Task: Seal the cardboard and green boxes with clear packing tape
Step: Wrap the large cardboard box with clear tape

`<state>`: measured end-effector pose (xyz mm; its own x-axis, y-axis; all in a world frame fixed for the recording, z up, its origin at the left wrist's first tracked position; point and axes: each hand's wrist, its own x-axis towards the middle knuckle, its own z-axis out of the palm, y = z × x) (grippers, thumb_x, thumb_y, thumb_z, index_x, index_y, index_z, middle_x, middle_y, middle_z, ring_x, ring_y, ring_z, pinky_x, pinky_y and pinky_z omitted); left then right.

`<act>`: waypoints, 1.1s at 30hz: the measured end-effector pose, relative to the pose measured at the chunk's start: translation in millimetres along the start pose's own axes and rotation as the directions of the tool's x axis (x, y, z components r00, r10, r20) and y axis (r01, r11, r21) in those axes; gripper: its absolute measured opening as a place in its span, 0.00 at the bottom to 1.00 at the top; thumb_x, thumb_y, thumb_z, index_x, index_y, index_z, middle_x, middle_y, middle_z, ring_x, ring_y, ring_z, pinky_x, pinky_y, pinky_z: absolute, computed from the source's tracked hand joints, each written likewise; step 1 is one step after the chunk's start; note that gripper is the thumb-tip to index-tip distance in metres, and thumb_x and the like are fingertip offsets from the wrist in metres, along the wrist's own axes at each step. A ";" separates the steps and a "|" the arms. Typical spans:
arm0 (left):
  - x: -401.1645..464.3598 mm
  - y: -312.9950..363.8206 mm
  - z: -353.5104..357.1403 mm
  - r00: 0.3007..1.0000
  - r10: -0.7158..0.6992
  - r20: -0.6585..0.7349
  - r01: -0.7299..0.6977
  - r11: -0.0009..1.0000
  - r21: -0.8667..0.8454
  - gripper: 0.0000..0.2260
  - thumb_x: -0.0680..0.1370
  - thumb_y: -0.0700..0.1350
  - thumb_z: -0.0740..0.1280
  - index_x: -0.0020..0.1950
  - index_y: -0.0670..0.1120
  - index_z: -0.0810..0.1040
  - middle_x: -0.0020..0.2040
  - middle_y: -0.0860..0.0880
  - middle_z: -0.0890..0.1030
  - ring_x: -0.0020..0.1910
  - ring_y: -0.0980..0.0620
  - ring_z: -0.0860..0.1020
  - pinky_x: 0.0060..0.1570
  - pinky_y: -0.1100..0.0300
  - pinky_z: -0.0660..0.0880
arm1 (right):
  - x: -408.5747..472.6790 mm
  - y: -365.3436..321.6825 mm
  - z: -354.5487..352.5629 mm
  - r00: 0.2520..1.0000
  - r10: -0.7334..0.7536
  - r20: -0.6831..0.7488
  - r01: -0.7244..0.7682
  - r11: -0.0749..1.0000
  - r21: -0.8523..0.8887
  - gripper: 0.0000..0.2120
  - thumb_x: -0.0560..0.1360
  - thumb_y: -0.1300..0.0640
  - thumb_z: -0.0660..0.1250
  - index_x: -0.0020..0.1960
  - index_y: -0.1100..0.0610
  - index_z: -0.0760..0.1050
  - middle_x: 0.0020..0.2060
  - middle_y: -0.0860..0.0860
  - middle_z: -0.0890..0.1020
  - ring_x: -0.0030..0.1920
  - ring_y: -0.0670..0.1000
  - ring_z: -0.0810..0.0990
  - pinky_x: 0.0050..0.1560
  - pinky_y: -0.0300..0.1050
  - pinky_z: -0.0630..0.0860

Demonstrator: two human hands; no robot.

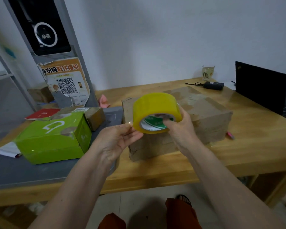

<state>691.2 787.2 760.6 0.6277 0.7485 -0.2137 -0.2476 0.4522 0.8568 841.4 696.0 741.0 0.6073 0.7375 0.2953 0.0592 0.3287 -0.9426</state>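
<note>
Plain white wall (172, 38) behind; a grey metal post (69, 52) with a dark camera panel and a torn orange QR notice (65, 80) stands at the far left. Wooden table (238, 146) fills the middle, its near edge running across the lower view, tiled floor below. A grey mat (23, 169) covers the table's left part. Large cardboard box (203, 113) sits centre-right on the wood, flaps down, glossy tape patches on top. Green box (53, 138) lies on the mat to its left, well apart, with a smaller cardboard box (96, 117) just behind its far corner and a red booklet (41, 114) beyond. Open black laptop (261, 86) occupies the far right edge; black power adapter (213, 85) and a drinking glass (208, 72) stand behind the big box. Bare wood lies right of and in front of the big box. Roll of tape (153, 111), yellowish, is held up over the big box's near left corner: right hand (180, 128) grips it, fingers hooked through the core, thumb on the outer rim. Left hand (120, 139) pinches the loose tape end at the roll's left edge. A small pink item (230, 135) lies by the big box's right side.
</note>
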 end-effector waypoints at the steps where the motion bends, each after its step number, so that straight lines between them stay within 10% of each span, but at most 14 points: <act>1: 0.0 0.5 0.2 1.000 0.005 0.000 -0.005 1.000 -0.010 0.07 0.80 0.32 0.60 0.48 0.32 0.76 0.37 0.39 0.83 0.36 0.46 0.84 0.40 0.52 0.83 | 0.9 -1.3 -1.2 1.000 0.001 -0.004 -0.001 1.000 -0.008 0.23 0.74 0.74 0.63 0.45 0.45 0.73 0.40 0.43 0.80 0.42 0.39 0.80 0.43 0.34 0.78; 11: 8.0 34.3 -27.3 0.991 0.071 0.112 -0.091 0.979 0.184 0.03 0.71 0.37 0.66 0.43 0.38 0.76 0.35 0.44 0.81 0.33 0.51 0.81 0.50 0.49 0.82 | 11.6 -6.0 -15.0 0.992 -0.041 -0.119 0.018 0.981 -0.193 0.19 0.75 0.71 0.64 0.49 0.46 0.72 0.50 0.53 0.79 0.49 0.49 0.78 0.44 0.40 0.75; 19: 31.1 8.1 -26.4 0.974 0.213 -0.072 -0.174 0.918 0.357 0.10 0.77 0.37 0.69 0.37 0.42 0.74 0.27 0.49 0.74 0.28 0.55 0.74 0.35 0.59 0.80 | 1.4 8.8 -10.0 0.986 -0.035 -0.163 -0.021 0.944 -0.330 0.09 0.74 0.61 0.71 0.52 0.56 0.74 0.45 0.54 0.80 0.46 0.52 0.80 0.43 0.48 0.77; 26: 8.6 45.0 9.3 0.920 0.391 0.037 -0.386 0.885 0.259 0.14 0.73 0.38 0.71 0.35 0.46 0.68 0.27 0.51 0.67 0.21 0.58 0.65 0.21 0.67 0.64 | -16.7 10.6 -2.2 0.988 0.095 0.121 -0.071 0.979 -0.192 0.16 0.72 0.60 0.74 0.56 0.49 0.75 0.50 0.48 0.83 0.49 0.45 0.83 0.51 0.42 0.80; 33: -8.3 76.8 9.7 0.780 0.625 0.022 -0.477 0.572 0.668 0.15 0.72 0.41 0.75 0.33 0.47 0.70 0.31 0.45 0.74 0.25 0.56 0.69 0.25 0.64 0.65 | -24.4 24.2 15.6 0.867 0.223 0.445 -0.107 0.957 -0.270 0.23 0.69 0.55 0.77 0.60 0.55 0.74 0.52 0.51 0.83 0.52 0.50 0.83 0.52 0.47 0.80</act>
<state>674.1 811.1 832.8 0.3511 0.8563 0.3788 0.0518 -0.4217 0.9053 815.7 695.1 713.4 0.1873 0.9755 0.1154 0.2054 0.0760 -0.9757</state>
